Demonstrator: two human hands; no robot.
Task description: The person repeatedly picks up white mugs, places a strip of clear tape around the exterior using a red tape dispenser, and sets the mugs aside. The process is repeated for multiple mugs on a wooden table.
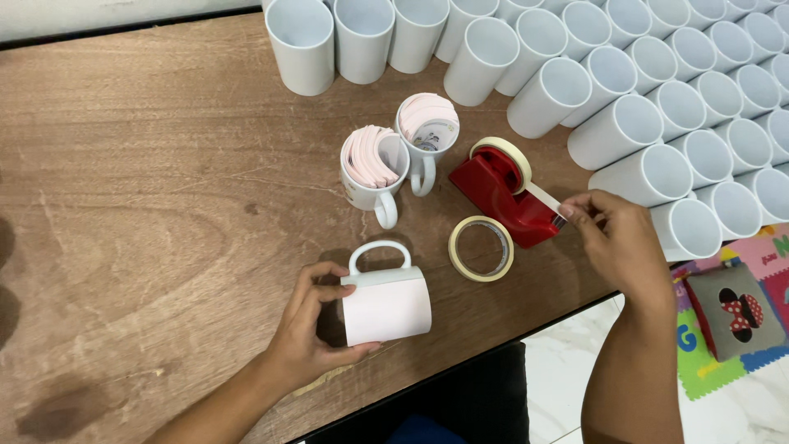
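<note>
A white mug [386,302] wrapped in a pale pink sheet lies on its side on the brown wooden table [148,189], handle pointing away from me. My left hand [312,325] grips its left end, thumb on top. My right hand [612,238] pinches the free end of cream tape [544,196] drawn from a red tape dispenser [501,196]. A loose roll of cream tape [482,248] lies flat between the mug and the dispenser.
Two upright mugs [374,168] [427,131] stuffed with rolled pink sheets stand behind the held mug. Several rows of plain white mugs [641,99] fill the table's back and right side. A colourful foam mat [740,312] and a small pouch lie on the floor at right.
</note>
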